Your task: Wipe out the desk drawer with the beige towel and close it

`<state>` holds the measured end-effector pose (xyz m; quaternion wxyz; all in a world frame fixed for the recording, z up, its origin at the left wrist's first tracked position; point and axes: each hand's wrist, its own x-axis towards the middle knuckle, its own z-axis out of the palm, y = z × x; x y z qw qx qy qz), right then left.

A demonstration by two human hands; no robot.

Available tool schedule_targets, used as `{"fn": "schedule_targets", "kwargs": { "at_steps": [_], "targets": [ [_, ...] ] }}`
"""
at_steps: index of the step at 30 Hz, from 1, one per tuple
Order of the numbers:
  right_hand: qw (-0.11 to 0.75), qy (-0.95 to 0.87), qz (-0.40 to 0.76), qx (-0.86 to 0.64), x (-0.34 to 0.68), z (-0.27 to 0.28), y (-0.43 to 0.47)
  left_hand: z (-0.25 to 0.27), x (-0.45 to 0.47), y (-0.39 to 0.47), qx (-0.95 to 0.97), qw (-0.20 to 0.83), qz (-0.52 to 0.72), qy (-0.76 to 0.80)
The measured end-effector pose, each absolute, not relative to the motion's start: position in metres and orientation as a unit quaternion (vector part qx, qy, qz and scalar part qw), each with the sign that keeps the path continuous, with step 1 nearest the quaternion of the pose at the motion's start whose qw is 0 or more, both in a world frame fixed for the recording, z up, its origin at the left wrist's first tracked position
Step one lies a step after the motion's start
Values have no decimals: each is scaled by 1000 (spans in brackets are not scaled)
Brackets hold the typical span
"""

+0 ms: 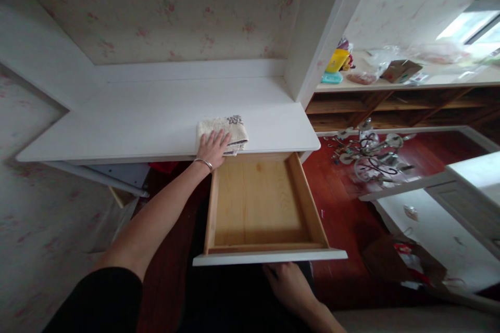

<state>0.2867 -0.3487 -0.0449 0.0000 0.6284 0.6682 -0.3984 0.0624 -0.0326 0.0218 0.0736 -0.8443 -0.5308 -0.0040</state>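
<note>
Over on the white desktop (148, 109), right by its front edge, sits the folded cloth (238, 134), and the head cam is the only view I've got on it from my end. Left hand (213, 146) is palm-down on top, fingers straight and a bit spread, so I'm just pressing on it, not pinching it. Right hand (289, 282) is down below the drawer front (269, 257), fingers curled and partly out of sight, so I honestly can't tell if it's got hold of anything.

Progress-wise, my read is somewhere in the middle: the drawer (258, 203) is pulled well out and its wooden bottom shows, and the cloth is down on the top under the hand. Sliding the drawer back in isn't done. How much of the surface has had the cloth over it, I can't say; no obvious marks either way.

Cloth orientation: long axis looks roughly left to right, along the desk's front edge, though it's not a lot longer than it is deep. The dark printed corner points away to the far right, and layered folds show on the near right side.
</note>
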Motion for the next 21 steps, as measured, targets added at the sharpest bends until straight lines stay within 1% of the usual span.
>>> {"fn": "schedule_targets", "kwargs": {
  "at_steps": [4, 9, 12, 17, 21],
  "targets": [
    [-11, 652, -408, 639, 286, -44, -349, 18, 57, -38, -858, 79, -29, -506],
    [-12, 658, -401, 637, 285, -45, -345, 25, 47, -59, -877, 61, -16, -476],
    [-6, 664, -408, 626, 286, -46, -343, 20, 49, -83, -878, 47, -10, -477],
    [-1, 666, -401, 629, 287, -47, -342, -25, 75, -131, -870, 7, 19, -492],
    [2, 671, -396, 627, 286, -45, -343, -71, 98, -140, -844, -27, 118, -523]
  ]
}}
